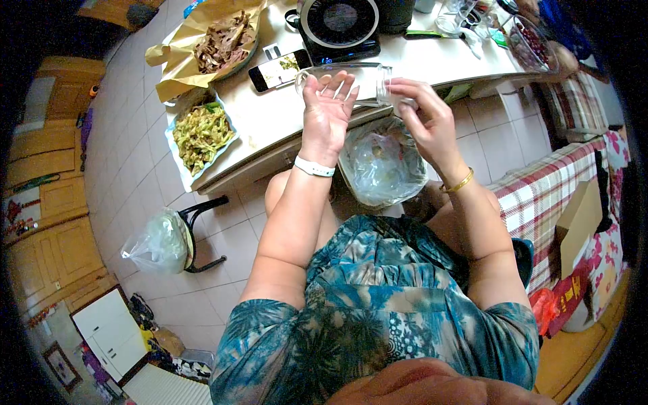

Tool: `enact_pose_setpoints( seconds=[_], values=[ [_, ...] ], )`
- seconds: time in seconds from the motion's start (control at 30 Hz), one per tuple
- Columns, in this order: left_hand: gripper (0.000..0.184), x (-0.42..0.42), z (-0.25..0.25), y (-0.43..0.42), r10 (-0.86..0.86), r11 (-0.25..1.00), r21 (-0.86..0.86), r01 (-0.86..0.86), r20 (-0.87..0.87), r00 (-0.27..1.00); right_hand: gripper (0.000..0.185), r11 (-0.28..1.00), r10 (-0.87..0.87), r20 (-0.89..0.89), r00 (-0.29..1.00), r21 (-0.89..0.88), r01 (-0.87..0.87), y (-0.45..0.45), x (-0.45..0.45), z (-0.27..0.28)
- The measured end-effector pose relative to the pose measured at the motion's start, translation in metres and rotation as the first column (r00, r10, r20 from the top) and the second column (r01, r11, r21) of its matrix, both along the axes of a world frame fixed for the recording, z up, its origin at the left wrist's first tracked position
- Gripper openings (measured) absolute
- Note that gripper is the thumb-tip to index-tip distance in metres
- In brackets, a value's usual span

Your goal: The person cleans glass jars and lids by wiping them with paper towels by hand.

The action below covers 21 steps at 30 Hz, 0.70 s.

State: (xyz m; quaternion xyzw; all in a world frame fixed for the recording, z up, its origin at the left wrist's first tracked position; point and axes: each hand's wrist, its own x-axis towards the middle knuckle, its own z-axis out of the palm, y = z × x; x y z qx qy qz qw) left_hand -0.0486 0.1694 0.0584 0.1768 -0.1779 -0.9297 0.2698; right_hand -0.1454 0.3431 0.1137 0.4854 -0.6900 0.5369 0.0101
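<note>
A clear glass jar (370, 82) is held on its side over the table's front edge, its mouth facing right. My left hand (326, 115), palm up and with a white band at the wrist, supports the jar's body with slightly curled fingers. At the jar's mouth, my right hand (426, 116) has thumb and fingers drawn together around a small pale thing, too unclear to name. Below both hands stands a bin lined with a clear plastic bag (385, 165). A lit phone (278, 70) lies just behind the jar.
The white table (260, 121) carries a tray of chopped green food (201, 138), brown pieces on paper (226, 44), a black appliance (339, 23) and a container of dark red fruit (530, 44). A bagged stool (165, 239) stands left. Another person's arm (563, 59) shows far right.
</note>
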Motion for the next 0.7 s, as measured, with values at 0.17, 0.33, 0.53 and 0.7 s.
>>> enact_pose_setpoints(
  seconds=[0.17, 0.33, 0.53, 0.7],
  values=[
    [0.042, -0.001, 0.000, 0.005, 0.047, 0.987, -0.157, -0.040, 0.040, 0.998, 0.025, 0.977, 0.159, 0.266, 0.951, 0.096, -0.191, 0.001, -0.004, -0.007],
    [0.050, -0.002, -0.002, 0.009, -0.068, 0.976, -0.203, 0.085, 0.091, 0.994, 0.026, 0.914, 0.315, 0.785, 0.534, -0.098, -0.395, 0.010, -0.011, 0.012],
    [0.042, 0.003, -0.007, 0.004, -0.188, 0.968, -0.157, 0.196, 0.064, 0.980, 0.048, 0.855, 0.425, 0.237, 0.873, 0.213, -0.474, 0.006, -0.008, 0.005],
    [0.062, 0.002, -0.010, 0.002, -0.220, 0.962, -0.141, 0.234, 0.107, 0.970, 0.036, 0.923, 0.257, 0.162, 0.953, 0.250, -0.292, 0.004, -0.007, -0.006]
  ],
)
